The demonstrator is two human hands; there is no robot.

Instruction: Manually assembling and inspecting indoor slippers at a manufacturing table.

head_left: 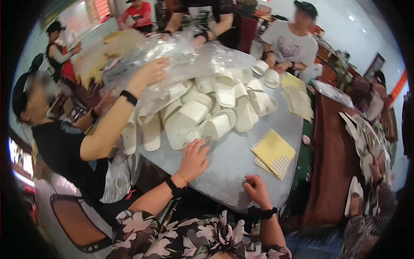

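My left hand lies flat on the grey table with its fingers spread, just short of a pile of white slippers. It holds nothing. My right hand rests near the table's front edge with its fingers curled in and nothing visible in them. Both wrists wear black bands, and my sleeves are floral. Crumpled clear plastic wrap covers the far side of the slipper pile.
A person in black at the left reaches a hand onto the plastic. Other people work at the far side. Yellow paper pads lie right of the pile. More slippers sit on a brown table at the right. A chair stands lower left.
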